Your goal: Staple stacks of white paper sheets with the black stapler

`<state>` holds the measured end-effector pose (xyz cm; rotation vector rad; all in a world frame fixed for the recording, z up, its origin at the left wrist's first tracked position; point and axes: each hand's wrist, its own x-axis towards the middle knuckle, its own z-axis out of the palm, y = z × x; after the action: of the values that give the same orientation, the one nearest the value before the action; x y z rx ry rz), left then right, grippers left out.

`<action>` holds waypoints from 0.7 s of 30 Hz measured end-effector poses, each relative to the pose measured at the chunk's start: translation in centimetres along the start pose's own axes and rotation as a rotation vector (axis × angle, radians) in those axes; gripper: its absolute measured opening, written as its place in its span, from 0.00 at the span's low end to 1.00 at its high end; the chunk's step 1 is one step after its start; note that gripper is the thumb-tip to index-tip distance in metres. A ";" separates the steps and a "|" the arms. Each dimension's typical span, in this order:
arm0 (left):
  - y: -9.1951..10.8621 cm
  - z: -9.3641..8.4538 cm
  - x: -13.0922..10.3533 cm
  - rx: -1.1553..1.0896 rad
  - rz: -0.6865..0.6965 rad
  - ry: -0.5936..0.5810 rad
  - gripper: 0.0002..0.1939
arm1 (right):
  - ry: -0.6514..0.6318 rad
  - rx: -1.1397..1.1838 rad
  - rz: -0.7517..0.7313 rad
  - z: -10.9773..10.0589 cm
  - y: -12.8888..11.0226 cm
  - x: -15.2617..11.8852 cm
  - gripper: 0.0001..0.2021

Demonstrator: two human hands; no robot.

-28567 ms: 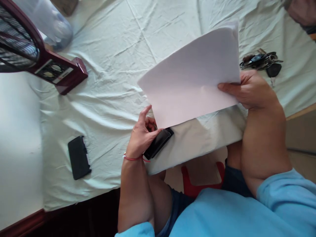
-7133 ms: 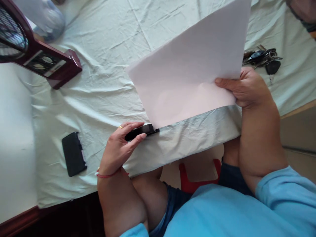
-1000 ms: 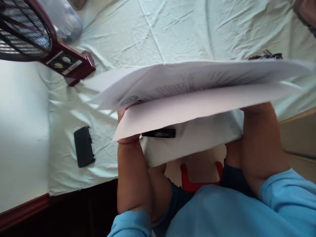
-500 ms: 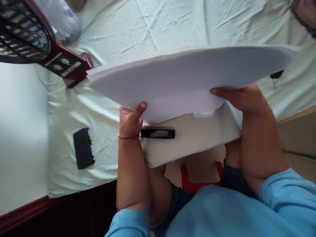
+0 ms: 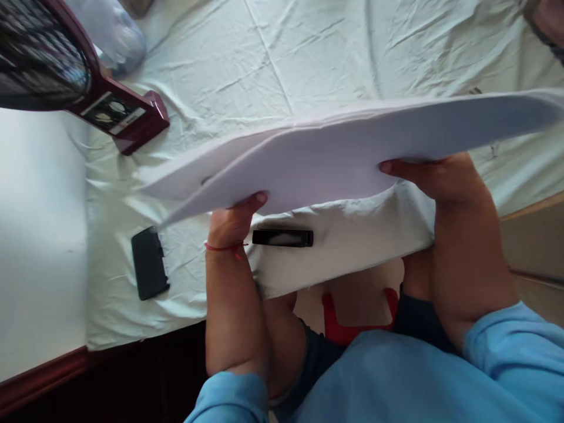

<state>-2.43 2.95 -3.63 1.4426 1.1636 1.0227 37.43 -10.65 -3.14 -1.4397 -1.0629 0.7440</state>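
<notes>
Large white paper sheets (image 5: pixel 326 158) are held up over the cloth-covered table, bent and layered. My left hand (image 5: pixel 235 220), with a red string at the wrist, grips their lower edge with the thumb on top and the fingers hidden beneath. Further right, my right hand (image 5: pixel 436 176) holds the same edge, thumb on the near face, other fingers out of sight. On the left side the layers stand apart. Just below the paper lies a black stapler-like object (image 5: pixel 282 237), close to my left hand and untouched.
A black case-like item (image 5: pixel 150 263) rests on the pale cloth (image 5: pixel 185 305) at left. A dark red fan-like device (image 5: pixel 141 120) stands at upper left beside a plastic bag (image 5: pixel 118 38). Below the table edge is a red stool (image 5: pixel 339 332).
The paper's left side has dropped and its layers have spread apart, while its right end reaches further right. My left hand has shifted slightly left.
</notes>
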 end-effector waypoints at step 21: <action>1.1 3.1 -0.2 -0.118 0.046 0.046 0.37 | -0.048 0.284 0.070 0.4 -0.6 0.3 0.25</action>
<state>0.70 2.16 -3.10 1.3649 1.0888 1.1434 37.06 -10.20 -2.61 -1.2247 -0.9057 0.9445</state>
